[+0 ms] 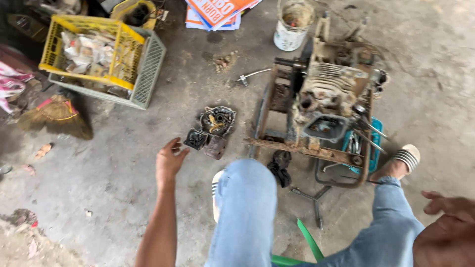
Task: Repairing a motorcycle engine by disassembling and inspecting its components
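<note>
My left hand [169, 159] hangs open over the concrete floor, fingers spread and holding nothing. It is just left of a small dark square part [196, 139] and a round engine cover [217, 120] lying on the ground. At the lower right edge my right hand [451, 206] is loosely curled and empty, resting near my knee. A dirty, partly stripped small engine [324, 94] sits in a rusty metal frame [302, 148] in front of my legs.
A yellow crate [123, 49] of scraps nests in a grey crate [146, 76] at upper left, next to a broom [54, 116]. A white bucket [292, 24] stands behind the engine. A cross wrench [312, 197] and black rag [280, 167] lie by my feet.
</note>
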